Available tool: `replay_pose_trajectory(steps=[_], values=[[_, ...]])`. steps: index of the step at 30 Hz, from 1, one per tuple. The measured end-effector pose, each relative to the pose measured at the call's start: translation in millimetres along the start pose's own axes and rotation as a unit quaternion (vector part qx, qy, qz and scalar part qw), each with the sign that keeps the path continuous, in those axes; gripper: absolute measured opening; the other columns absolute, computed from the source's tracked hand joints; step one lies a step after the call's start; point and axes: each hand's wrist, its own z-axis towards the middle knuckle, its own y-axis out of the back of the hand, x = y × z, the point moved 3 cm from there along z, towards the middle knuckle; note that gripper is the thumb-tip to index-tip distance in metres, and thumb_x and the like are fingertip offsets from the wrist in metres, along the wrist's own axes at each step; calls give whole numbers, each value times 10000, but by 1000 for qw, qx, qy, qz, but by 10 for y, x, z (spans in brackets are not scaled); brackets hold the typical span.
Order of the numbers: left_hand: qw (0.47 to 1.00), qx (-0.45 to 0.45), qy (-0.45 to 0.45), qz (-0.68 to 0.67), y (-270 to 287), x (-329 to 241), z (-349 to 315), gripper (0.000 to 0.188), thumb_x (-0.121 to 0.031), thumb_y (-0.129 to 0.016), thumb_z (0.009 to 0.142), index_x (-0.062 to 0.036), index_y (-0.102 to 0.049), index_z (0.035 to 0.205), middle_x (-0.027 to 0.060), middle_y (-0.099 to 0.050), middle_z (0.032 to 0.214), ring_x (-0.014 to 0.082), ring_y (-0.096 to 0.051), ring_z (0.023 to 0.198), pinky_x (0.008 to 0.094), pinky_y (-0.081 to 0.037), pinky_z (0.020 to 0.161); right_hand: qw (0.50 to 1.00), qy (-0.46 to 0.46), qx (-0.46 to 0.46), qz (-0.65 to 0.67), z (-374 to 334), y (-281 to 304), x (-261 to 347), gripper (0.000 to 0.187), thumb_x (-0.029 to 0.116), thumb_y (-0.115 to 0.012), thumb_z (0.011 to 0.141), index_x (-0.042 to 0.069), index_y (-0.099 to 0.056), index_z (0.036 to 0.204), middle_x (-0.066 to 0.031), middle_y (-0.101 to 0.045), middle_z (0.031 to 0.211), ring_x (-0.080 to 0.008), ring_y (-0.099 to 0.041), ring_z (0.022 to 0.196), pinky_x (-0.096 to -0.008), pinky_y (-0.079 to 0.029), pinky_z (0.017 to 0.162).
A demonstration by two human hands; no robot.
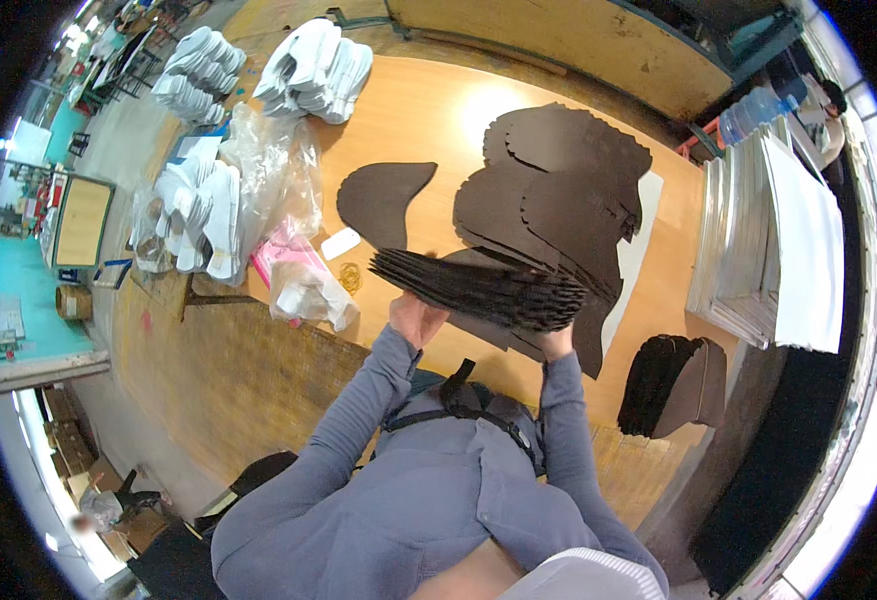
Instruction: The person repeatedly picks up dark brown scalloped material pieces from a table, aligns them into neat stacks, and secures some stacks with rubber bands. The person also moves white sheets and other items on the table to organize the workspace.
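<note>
Both my hands hold a thick fanned stack of dark brown cut pieces point(478, 290) on edge above the near side of the wooden table point(418, 100). My left hand point(417, 318) is closed on the stack's left end. At the right end my right hand point(557, 343) grips it from below, its fingers mostly hidden behind the pieces. Beyond the stack, overlapping piles of flat, curved brown pieces point(548, 190) cover the table's right half. One separate brown piece point(383, 200) lies flat to the left of them.
Clear plastic bags point(278, 170), a pink-and-white packet point(303, 275), a white card point(340, 243) and rubber bands point(350, 278) lie at left. White shaped stacks point(313, 70) stand at the far left. Tall board stacks point(748, 230) and a dark bundle point(670, 387) sit at right.
</note>
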Motion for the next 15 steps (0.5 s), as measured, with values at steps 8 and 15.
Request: replay_pose_trajectory(steps=[8,15], values=[[690,130,55,710,-259,-445,57,655,-10,-709,639,-88,-466,1242,90,-531,1206,243,-480,1148,381,-408,943,990,-63,-122,31,-368,231,419,458,-97,-724,566,2,-569,985,-75,-622,934,-191,-589,851,-323,-474,780],[512,157,-35,844,575,77,102,733,-198,-799,555,-125,-457,1199,89,-489,1259,286,-327,1284,539,-128,1063,964,90,-66,-240,-411,104,83,684,3,-819,518,78,-457,1093,-91,-495,1130,-244,-500,1052,-335,-415,899]])
